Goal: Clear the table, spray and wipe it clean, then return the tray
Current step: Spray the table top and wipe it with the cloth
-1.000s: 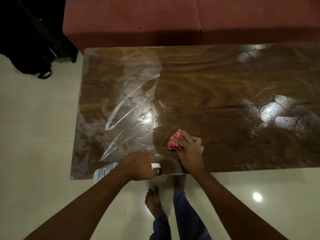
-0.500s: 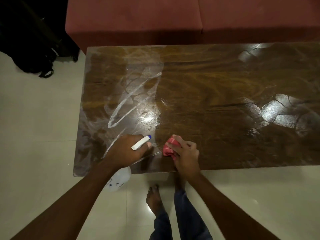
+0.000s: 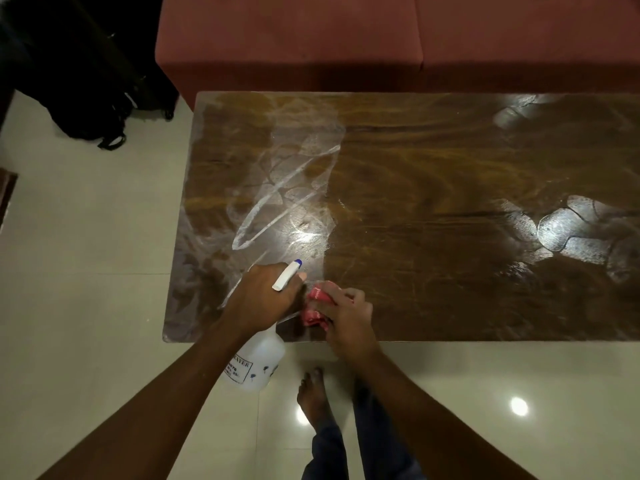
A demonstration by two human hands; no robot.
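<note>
Table (image 3: 450, 174) of glossy brown wood grain, rectangular, streaked at its left end with whitish wet smears, fills the frame. At its near edge the left hand (image 3: 263, 299) clenches a translucent white plastic spray bottle (image 3: 258, 363), blue-tipped nozzle over the tabletop, rounded body hanging off the table's edge. Just right, the right hand (image 3: 346, 317) grips a crumpled red cloth (image 3: 313, 308) pressed to the tabletop.
</note>
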